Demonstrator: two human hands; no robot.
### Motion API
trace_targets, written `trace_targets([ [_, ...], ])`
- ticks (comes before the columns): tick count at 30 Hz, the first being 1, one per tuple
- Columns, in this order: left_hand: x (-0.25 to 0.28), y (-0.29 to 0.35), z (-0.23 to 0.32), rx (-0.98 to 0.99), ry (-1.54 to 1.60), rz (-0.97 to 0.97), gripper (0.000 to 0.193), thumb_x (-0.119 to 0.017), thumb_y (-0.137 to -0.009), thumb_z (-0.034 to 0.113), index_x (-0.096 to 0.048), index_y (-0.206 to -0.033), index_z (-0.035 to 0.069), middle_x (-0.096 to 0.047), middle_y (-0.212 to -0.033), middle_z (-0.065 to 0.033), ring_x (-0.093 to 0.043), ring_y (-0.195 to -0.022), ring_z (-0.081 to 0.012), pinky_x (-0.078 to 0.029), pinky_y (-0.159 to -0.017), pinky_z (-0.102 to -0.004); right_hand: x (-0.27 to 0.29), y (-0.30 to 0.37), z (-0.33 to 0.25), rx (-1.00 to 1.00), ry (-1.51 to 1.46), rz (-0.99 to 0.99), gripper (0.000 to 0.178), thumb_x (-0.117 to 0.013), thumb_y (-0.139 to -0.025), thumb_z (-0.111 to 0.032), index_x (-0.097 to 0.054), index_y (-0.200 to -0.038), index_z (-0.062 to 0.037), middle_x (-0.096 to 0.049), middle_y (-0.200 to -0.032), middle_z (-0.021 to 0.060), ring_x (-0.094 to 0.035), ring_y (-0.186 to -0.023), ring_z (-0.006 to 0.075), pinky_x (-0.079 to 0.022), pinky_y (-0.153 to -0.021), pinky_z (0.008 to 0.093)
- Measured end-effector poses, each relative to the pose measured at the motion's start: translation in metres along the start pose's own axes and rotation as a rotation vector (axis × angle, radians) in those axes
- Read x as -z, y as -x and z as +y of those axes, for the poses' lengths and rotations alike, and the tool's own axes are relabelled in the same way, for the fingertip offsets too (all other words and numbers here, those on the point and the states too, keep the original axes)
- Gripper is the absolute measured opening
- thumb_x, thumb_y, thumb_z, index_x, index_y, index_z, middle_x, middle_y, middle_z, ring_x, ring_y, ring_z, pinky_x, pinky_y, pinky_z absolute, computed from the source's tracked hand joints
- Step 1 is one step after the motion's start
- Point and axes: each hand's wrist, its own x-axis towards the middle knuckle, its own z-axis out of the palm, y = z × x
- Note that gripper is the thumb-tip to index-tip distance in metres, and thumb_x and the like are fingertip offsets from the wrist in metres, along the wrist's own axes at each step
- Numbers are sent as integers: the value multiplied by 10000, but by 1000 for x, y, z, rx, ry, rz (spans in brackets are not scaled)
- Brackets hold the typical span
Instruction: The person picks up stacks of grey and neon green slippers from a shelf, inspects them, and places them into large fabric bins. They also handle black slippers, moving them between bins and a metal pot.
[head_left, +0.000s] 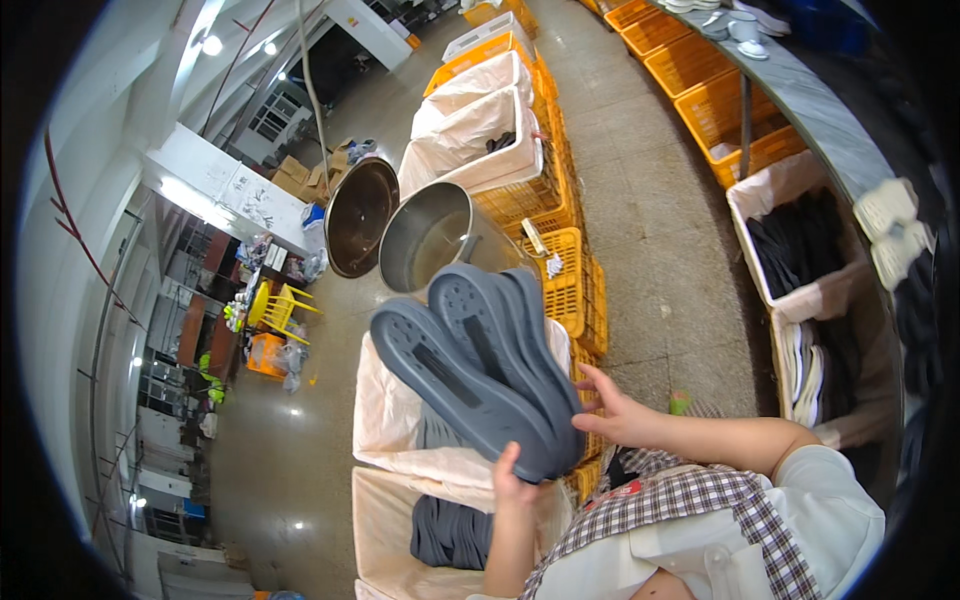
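Two grey shoe soles [480, 370] are held up side by side in the air, above a crate lined with a cream bag [400, 420]. Each sole is long and rounded, of dull blue-grey colour, with its underside turned to the camera: small round dots sit at the toe and heel ends, and a darker narrow groove runs along the middle. The two soles overlap a little, the right one lying partly behind the left one. The left hand [513, 478] grips the lower ends of the soles from below, its fingers closed around the edge. The right hand [612, 408] has its fingers spread and lies flat against the right side of the soles. In the lined crate under the soles lie more dark grey soles [432, 428], and a second lined crate [385, 530] nearer to the person holds another pile of them; I cannot count these. Behind stand one round steel drum [432, 235] and its one lid [358, 215], leaning beside it. Many orange plastic crates [560, 200] stand in rows on the floor [660, 240]. At the right, a long grey table [800, 95] carries several pale soles [890, 225].
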Motion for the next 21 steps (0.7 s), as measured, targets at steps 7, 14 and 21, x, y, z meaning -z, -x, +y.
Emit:
trace_targets([
  [7,-52,-209,171,-452,-621,220,756,-664,-744,3,-287,-1396,68,-464,-1307,-146,-501,-1150,-302,-440,-960,-428,176,-59,7,-111,446,182,534,-659,-847,-316,-479,-1236,3,-395,-1272,195,-564,-1028,260,-467,-903,348],
  [14,-35,-481,242,-484,-1202,393,779,-662,-676,-22,-315,-1372,31,-512,-1244,-171,-531,-1093,-266,-415,-944,-341,245,-29,47,-357,526,639,346,-692,-781,-150,-562,-1056,14,-531,-1061,131,-600,-824,202,-501,-720,318],
  [21,-9,-597,208,-240,-1686,604,828,-701,-665,122,-325,-1396,215,-526,-1228,-278,-534,-1123,-406,-407,-981,-421,232,-67,21,-491,519,722,309,-672,-784,-109,-566,-1048,11,-545,-997,135,-604,-769,200,-499,-695,314],
])
